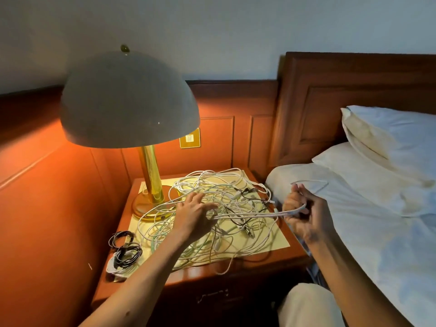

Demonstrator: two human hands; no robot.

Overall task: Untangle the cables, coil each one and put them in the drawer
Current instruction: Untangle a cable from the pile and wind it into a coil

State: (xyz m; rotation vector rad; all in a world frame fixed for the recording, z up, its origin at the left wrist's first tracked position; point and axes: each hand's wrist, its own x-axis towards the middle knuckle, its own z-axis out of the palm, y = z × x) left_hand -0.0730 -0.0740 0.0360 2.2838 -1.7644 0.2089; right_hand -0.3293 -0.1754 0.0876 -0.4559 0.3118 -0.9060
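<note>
A tangled heap of white cables [219,208], with a few dark ones mixed in, sprawls across the yellow mat [271,241] that covers most of the bench [292,251], a wooden bedside stand; loose loops reach the mat's near edge and one strand hangs over the bench's front edge. The left hand [194,214] rests on the middle of the heap, fingers spread fairly straight toward the far side, its grip released, with strands passing under the fingertips. The right hand [300,212] is raised beyond the bench's right edge, over the bed [377,244], its grip clenched round a bundle of white cable strands [259,214] that stretch back taut toward the left hand; a thin loop of the same cable arcs above its fingers. At the bench's near left corner lie two small coils of black cable [125,252], the nearer one on top of a white coil [113,270]. A brass lamp [129,102] with a domed shade stands at the far left corner, lit. The drawer [212,296] in the front of the bench is closed, its handle dimly visible.
</note>
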